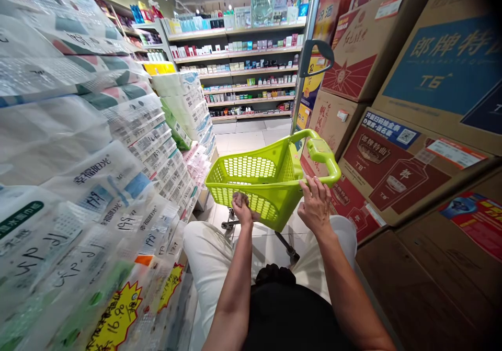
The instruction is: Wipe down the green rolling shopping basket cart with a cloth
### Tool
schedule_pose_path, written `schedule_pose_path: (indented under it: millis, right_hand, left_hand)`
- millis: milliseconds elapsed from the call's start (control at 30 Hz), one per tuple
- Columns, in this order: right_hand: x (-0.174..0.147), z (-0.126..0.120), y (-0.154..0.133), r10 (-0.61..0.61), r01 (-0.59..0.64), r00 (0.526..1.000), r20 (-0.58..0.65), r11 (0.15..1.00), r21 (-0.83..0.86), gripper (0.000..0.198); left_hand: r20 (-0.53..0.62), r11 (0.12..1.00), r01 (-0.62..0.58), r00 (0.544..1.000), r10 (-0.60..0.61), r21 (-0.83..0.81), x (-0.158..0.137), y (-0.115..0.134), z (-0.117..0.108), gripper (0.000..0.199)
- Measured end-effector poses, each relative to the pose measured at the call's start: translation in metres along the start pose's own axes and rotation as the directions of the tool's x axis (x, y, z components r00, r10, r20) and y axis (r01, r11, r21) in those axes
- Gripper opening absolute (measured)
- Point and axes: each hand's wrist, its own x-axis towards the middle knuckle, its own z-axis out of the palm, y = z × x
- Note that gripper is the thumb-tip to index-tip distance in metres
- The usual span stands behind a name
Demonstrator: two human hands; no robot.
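A lime-green shopping cart [272,186] with a perforated plastic basket stands just in front of my knees, turned at an angle. Nothing shows inside the part of the basket I can see. My left hand [243,208] is closed against the near side wall of the basket, its fingers curled and partly hidden. On the basket's near rim, where the handle begins, my right hand [316,204] is closed with its fingers bent over the edge. The handle [329,165] curves up at the right. Dark wheeled legs [288,249] show below the basket.
Stacked packs of tissue paper [129,225] rise close on the left, with yellow price signs [117,319]. Stacked cartons [403,168] line the right side, beside a metal pole with a dark grip [317,58]. Shelves of small boxed goods [251,74] stand across the tiled floor [251,127].
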Motion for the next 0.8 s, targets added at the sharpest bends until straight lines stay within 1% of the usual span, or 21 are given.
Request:
schedule_pose_path:
  millis: [33,67,100,167,233,267,333,400,500,533,567,600,667,700,800]
  right_hand:
    - [0.000,0.001,-0.001,0.006,-0.006,1.000,-0.004,1.000,0.000,0.068]
    - [0.000,0.002,-0.002,0.013,-0.013,1.000,-0.006,1.000,0.001,0.069]
    - [-0.001,0.003,-0.003,0.015,-0.015,1.000,-0.007,1.000,0.004,0.070]
    - [-0.001,0.004,-0.007,0.007,-0.007,1.000,0.000,1.000,0.014,0.072]
    - [-0.002,0.005,-0.011,-0.015,0.015,1.000,0.009,1.000,0.024,0.072]
    - [-0.002,0.006,-0.013,-0.030,0.029,0.999,0.012,0.999,0.028,0.072]
    - [-0.002,0.010,-0.014,-0.057,0.057,0.998,0.012,0.998,0.032,0.073]
    - [-0.002,0.014,-0.014,-0.076,0.076,0.997,0.005,0.997,0.024,0.071]
    - [-0.002,0.019,-0.016,-0.089,0.089,0.996,-0.003,0.996,0.007,0.066]
    - [-0.002,0.020,-0.018,-0.092,0.092,0.996,0.002,0.996,0.008,0.065]
    - [-0.001,0.021,-0.020,-0.098,0.098,0.995,0.013,0.995,0.013,0.064]
    - [0.001,0.021,-0.023,-0.109,0.108,0.994,0.028,0.994,0.022,0.063]
    - [0.006,0.024,-0.028,-0.142,0.140,0.988,0.064,0.989,0.042,0.063]
    - [0.010,0.026,-0.031,-0.159,0.156,0.984,0.082,0.987,0.050,0.062]
    - [0.024,0.035,-0.036,-0.181,0.176,0.977,0.114,0.983,0.053,0.057]
  left_hand:
    - [-0.017,0.999,-0.044,0.999,0.044,-0.016,0.007,0.008,0.003,0.024]
    - [-0.023,0.997,-0.064,0.998,0.063,-0.036,0.014,0.015,0.006,0.025]
    - [-0.031,0.997,-0.054,0.998,0.052,-0.053,0.018,0.020,0.008,0.026]
    - [-0.054,0.996,0.061,0.996,-0.065,-0.070,0.020,0.022,0.006,0.025]
    - [-0.096,0.977,0.200,0.974,-0.206,-0.068,0.015,0.016,-0.002,0.021]
    - [-0.113,0.967,0.246,0.961,-0.252,-0.069,0.013,0.012,-0.006,0.020]
    - [-0.135,0.959,0.269,0.951,-0.279,-0.084,0.014,0.008,-0.012,0.019]
    - [-0.148,0.972,0.206,0.964,-0.221,-0.111,0.023,0.013,-0.012,0.021]
    - [-0.122,0.989,0.023,0.992,-0.041,-0.146,0.043,0.028,-0.006,0.025]
    - [-0.119,0.989,0.001,0.993,-0.019,-0.145,0.048,0.031,-0.004,0.024]
    - [-0.125,0.991,0.020,0.991,-0.037,-0.136,0.051,0.032,-0.004,0.023]
    - [-0.145,0.990,0.073,0.985,-0.090,-0.120,0.053,0.031,-0.005,0.021]
    - [-0.195,0.976,0.194,0.958,-0.211,-0.100,0.051,0.024,-0.010,0.021]
    - [-0.211,0.967,0.236,0.944,-0.252,-0.100,0.050,0.019,-0.014,0.022]
    - [-0.225,0.956,0.268,0.930,-0.289,-0.120,0.049,0.009,-0.022,0.023]
